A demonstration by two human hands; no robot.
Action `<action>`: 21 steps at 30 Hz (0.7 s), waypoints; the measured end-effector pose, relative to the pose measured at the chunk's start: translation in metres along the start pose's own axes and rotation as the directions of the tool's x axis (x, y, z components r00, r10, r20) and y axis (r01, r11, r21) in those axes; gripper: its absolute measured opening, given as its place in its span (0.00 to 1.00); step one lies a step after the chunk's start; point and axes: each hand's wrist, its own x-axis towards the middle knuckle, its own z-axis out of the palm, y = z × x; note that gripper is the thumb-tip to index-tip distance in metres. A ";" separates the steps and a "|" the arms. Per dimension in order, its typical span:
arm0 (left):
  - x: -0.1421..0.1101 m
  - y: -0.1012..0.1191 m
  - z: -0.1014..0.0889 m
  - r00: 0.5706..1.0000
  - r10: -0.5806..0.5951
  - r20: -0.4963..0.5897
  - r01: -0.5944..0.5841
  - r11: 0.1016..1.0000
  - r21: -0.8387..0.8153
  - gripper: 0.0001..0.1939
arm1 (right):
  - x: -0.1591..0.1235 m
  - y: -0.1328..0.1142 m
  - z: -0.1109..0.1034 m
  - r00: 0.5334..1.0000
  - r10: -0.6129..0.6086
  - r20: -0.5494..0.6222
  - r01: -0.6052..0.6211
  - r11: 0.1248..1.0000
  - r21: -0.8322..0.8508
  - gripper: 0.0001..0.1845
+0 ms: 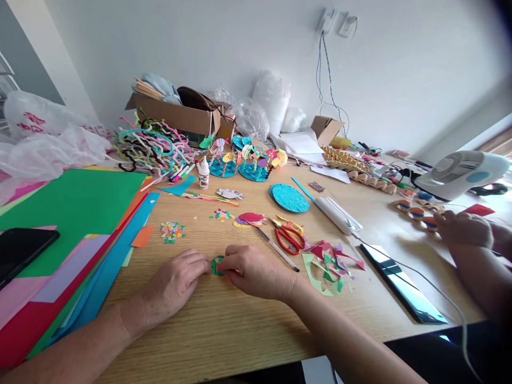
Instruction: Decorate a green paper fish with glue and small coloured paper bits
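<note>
A small dark green paper cutout [216,265] lies on the wooden table between my two hands. My left hand [176,282] has its fingers bent together, with the tips on the cutout's left edge. On the other side my right hand [252,271] is closed, its thumb and forefinger pinching the right edge. Part of the cutout is covered by those fingers. Just beyond lie small piles of colourful paper bits [173,232] and confetti dots [222,215], red and yellow paper shapes [251,219], a pen [277,248] and red-handled scissors [288,237].
Coloured paper sheets [76,208] and a black phone [24,250] are at left. Paper scraps [330,266], a tablet-like dark device [404,282] and a cable lie right. A glue bottle [204,174] stands behind. Another person's hands [466,229] work at far right.
</note>
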 end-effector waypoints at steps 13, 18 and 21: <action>-0.002 -0.001 0.001 1.000 -0.001 -0.012 0.001 1.000 -0.019 0.19 | 0.000 0.002 -0.003 0.999 0.027 -0.032 -0.027 0.999 0.026 0.15; -0.001 -0.001 0.000 1.000 -0.006 -0.013 0.006 1.000 -0.024 0.19 | 0.002 -0.001 -0.002 0.999 0.040 0.004 -0.040 0.999 0.008 0.12; 0.000 0.001 -0.001 1.000 -0.012 -0.008 0.012 0.999 -0.033 0.19 | 0.002 -0.004 -0.004 0.998 0.052 0.020 -0.052 0.999 -0.003 0.12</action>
